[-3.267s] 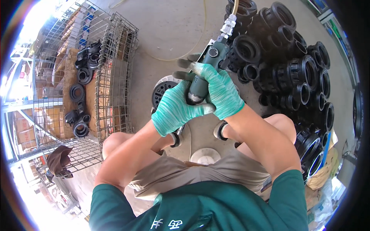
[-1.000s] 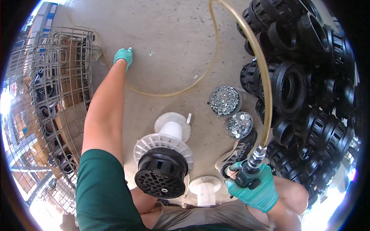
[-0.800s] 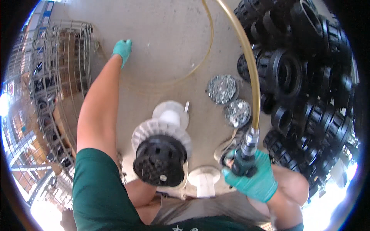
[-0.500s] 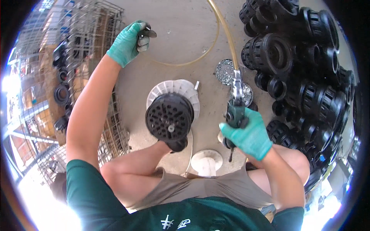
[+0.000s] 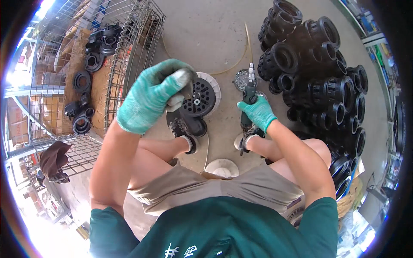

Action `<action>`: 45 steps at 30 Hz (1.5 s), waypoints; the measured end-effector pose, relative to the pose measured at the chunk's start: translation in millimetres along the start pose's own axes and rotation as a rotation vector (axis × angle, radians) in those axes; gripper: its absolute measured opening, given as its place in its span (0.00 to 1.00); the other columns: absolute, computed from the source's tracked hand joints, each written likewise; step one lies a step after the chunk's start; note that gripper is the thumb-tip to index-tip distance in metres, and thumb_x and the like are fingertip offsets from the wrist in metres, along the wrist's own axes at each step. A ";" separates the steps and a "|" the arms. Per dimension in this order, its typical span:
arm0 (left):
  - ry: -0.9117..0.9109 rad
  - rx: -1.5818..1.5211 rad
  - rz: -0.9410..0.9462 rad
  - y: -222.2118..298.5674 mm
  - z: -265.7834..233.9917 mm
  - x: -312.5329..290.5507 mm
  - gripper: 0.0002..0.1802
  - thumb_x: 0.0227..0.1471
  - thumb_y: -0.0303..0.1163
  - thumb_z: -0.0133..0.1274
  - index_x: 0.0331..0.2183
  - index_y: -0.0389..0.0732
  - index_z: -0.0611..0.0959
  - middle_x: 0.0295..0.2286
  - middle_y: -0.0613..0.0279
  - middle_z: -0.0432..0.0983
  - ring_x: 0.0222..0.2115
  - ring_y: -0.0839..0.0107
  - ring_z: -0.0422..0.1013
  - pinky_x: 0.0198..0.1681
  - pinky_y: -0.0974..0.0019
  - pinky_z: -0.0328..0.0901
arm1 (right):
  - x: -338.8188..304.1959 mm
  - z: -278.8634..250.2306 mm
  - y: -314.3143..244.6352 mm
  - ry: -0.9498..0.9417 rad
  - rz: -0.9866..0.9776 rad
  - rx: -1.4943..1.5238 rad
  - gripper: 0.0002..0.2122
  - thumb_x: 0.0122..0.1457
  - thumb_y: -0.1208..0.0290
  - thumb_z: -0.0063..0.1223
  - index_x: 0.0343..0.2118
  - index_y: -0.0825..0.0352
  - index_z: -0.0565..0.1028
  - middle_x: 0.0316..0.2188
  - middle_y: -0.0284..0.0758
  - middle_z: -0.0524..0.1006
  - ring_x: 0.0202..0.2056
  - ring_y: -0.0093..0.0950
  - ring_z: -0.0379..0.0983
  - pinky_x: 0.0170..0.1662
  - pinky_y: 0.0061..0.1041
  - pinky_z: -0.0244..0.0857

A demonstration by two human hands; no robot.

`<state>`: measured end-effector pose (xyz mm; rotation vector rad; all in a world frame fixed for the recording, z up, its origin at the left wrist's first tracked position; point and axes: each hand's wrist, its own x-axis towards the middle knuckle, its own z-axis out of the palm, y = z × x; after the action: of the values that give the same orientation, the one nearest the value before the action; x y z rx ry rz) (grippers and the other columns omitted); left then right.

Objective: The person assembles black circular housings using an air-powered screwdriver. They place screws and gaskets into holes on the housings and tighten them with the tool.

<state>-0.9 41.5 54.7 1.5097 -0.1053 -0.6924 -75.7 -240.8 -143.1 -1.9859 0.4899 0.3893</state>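
My left hand (image 5: 148, 96), in a green glove with greyed fingertips, is raised at the left with its fingers curled in. What it pinches, if anything, is too hidden to tell. My right hand (image 5: 258, 112), gloved alike, is wrapped round a dark air screwdriver (image 5: 248, 95), which hangs upright with its bit downward near my shoe. A round black part with many holes (image 5: 206, 98) lies on a white ribbed round base (image 5: 214, 84) in front of me. My left hand partly covers this part. Two round dishes of small metal pieces, one a dish (image 5: 241, 80), sit beyond the screwdriver.
Black ribbed plastic fittings (image 5: 309, 92) are heaped along the right. A wire cage (image 5: 135, 47) with cardboard and black rings (image 5: 81, 81) stands at the left. A yellowish hose (image 5: 228, 69) curves across the floor. A white disc (image 5: 221, 167) lies between my legs.
My left hand has come inward and nearer to the camera, over the edge of the black part. My right hand still holds the screwdriver. The whole view has shifted.
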 end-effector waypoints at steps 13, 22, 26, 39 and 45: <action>-0.241 -0.240 -0.062 -82.3 11.7 25.5 0.20 0.59 0.33 0.59 0.49 0.36 0.73 0.33 0.64 0.73 0.27 0.81 0.66 0.23 0.77 0.60 | -39.8 -8.3 -105.2 -0.469 -0.262 0.641 0.15 0.57 0.73 0.63 0.47 0.68 0.77 0.34 0.30 0.80 0.32 0.20 0.76 0.37 0.22 0.74; -0.150 -0.347 -0.115 -79.8 11.5 28.2 0.22 0.57 0.34 0.62 0.48 0.36 0.73 0.31 0.60 0.74 0.22 0.82 0.63 0.20 0.78 0.56 | -34.4 -0.4 -118.1 -0.405 -0.345 0.564 0.17 0.57 0.78 0.60 0.50 0.68 0.76 0.34 0.30 0.80 0.31 0.17 0.75 0.36 0.19 0.73; -0.124 -0.307 -0.128 -84.1 9.7 31.6 0.16 0.57 0.37 0.62 0.42 0.42 0.73 0.29 0.65 0.73 0.19 0.85 0.59 0.20 0.78 0.53 | -31.1 5.4 -113.1 -0.386 -0.405 0.557 0.18 0.55 0.78 0.61 0.51 0.68 0.75 0.37 0.30 0.80 0.38 0.17 0.75 0.44 0.20 0.72; 0.018 1.368 0.037 -131.9 -6.6 46.4 0.14 0.55 0.40 0.58 0.44 0.52 0.83 0.32 0.53 0.82 0.34 0.50 0.77 0.37 0.53 0.72 | -30.5 -13.5 -112.5 -0.177 -0.328 0.515 0.09 0.56 0.76 0.64 0.38 0.67 0.75 0.26 0.29 0.77 0.26 0.18 0.72 0.32 0.22 0.70; 0.031 1.427 0.032 -144.7 -9.4 51.1 0.14 0.53 0.40 0.59 0.43 0.51 0.82 0.33 0.53 0.81 0.35 0.49 0.76 0.38 0.50 0.70 | -35.5 -18.5 -114.4 -0.214 -0.301 0.473 0.10 0.55 0.76 0.64 0.39 0.67 0.75 0.26 0.30 0.78 0.25 0.19 0.73 0.31 0.22 0.70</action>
<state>-6.1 38.2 -98.8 2.8533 -0.7106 -0.5466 -48.4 -204.7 -30.6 -1.5066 0.1242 0.2624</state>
